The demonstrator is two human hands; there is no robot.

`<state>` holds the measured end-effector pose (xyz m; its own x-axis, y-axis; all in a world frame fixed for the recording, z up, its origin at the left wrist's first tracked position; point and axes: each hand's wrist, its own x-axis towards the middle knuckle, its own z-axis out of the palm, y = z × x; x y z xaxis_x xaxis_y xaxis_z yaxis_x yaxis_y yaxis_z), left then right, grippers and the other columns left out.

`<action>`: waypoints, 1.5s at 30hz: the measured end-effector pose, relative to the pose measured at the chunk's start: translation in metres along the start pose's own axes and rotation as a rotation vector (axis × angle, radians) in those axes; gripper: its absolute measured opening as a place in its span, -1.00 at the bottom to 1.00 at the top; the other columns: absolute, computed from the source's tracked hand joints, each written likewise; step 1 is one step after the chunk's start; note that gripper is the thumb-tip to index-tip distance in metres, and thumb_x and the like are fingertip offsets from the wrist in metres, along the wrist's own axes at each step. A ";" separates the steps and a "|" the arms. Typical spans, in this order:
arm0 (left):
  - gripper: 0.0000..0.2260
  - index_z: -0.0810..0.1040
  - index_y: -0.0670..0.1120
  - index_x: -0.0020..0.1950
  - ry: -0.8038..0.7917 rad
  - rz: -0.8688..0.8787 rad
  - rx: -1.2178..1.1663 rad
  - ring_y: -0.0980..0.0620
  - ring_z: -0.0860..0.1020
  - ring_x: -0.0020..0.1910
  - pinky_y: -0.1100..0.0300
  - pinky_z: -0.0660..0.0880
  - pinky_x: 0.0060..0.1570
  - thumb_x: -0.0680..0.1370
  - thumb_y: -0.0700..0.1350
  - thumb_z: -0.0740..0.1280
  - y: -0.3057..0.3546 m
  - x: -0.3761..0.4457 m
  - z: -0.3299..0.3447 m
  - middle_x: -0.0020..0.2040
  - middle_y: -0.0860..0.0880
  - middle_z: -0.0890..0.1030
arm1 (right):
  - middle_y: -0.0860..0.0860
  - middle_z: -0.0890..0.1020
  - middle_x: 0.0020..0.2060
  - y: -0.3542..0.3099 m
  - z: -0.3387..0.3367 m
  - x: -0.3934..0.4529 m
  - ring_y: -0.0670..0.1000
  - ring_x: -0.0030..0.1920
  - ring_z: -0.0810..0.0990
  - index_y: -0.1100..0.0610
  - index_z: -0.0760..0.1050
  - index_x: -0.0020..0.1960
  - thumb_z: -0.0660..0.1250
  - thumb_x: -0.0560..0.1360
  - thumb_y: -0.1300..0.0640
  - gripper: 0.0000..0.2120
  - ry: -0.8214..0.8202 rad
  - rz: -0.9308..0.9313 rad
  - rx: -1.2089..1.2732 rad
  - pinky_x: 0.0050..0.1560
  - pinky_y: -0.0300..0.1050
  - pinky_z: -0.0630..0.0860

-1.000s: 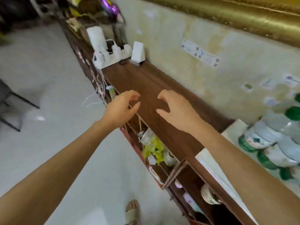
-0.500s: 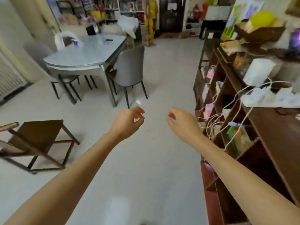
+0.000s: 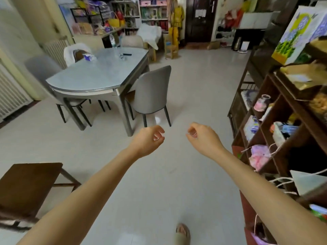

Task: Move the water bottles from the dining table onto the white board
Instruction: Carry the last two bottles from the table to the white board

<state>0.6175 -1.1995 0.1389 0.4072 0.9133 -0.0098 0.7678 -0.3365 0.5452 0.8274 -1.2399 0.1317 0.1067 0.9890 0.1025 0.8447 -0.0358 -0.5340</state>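
Observation:
The grey dining table (image 3: 99,75) stands at the upper left, well beyond my reach. A clear water bottle (image 3: 111,39) stands upright at its far end. A small clear item (image 3: 122,56) and a black object (image 3: 127,54) lie nearby on the tabletop. My left hand (image 3: 148,140) and my right hand (image 3: 203,138) hover over the floor, side by side, fingers loosely curled and holding nothing. The white board is out of view.
A grey chair (image 3: 150,92) is tucked at the table's near right corner. A dark wooden shelf unit (image 3: 283,110) full of clutter lines the right side. A brown wooden chair (image 3: 26,186) sits at the lower left. Pale floor (image 3: 185,89) leads toward the table. My sandalled foot (image 3: 183,233) shows below.
The view has swung from the wooden shelf top and wall round to the room, and the table has come nearer. Both hands stay empty, fingers curling inward.

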 end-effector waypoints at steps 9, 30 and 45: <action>-0.78 0.57 -0.04 0.15 -0.056 -0.071 0.032 -0.06 0.63 -0.01 -0.05 0.58 0.05 0.53 -0.06 0.30 -0.014 0.267 -0.020 0.01 0.01 0.64 | 0.04 0.64 -0.04 0.071 -0.005 0.262 0.12 0.00 0.59 0.09 0.51 0.02 0.28 0.49 0.10 -0.86 -0.085 0.075 -0.019 0.01 -0.03 0.54; -0.78 0.55 -0.05 0.18 -0.220 0.119 0.035 0.03 0.58 -0.08 0.09 0.53 0.06 0.55 -0.04 0.32 -0.016 0.920 -0.001 0.04 0.01 0.64 | 0.00 0.59 -0.07 0.267 -0.060 0.832 0.09 -0.03 0.60 0.09 0.48 0.08 0.31 0.49 0.06 -0.81 -0.032 0.202 -0.016 0.05 -0.02 0.54; -0.74 0.52 -0.03 0.23 -0.093 -0.268 0.099 -0.03 0.58 0.11 0.02 0.53 0.11 0.57 -0.01 0.28 -0.107 1.260 -0.026 0.13 0.01 0.61 | 0.04 0.60 0.04 0.319 -0.015 1.269 0.11 0.04 0.58 0.09 0.47 0.13 0.31 0.51 0.05 -0.77 -0.343 -0.117 -0.059 0.08 -0.01 0.52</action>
<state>1.0357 -0.0068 0.0898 0.2239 0.9491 -0.2217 0.8966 -0.1115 0.4285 1.2397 0.0012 0.1042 -0.1658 0.9772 -0.1325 0.8708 0.0820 -0.4848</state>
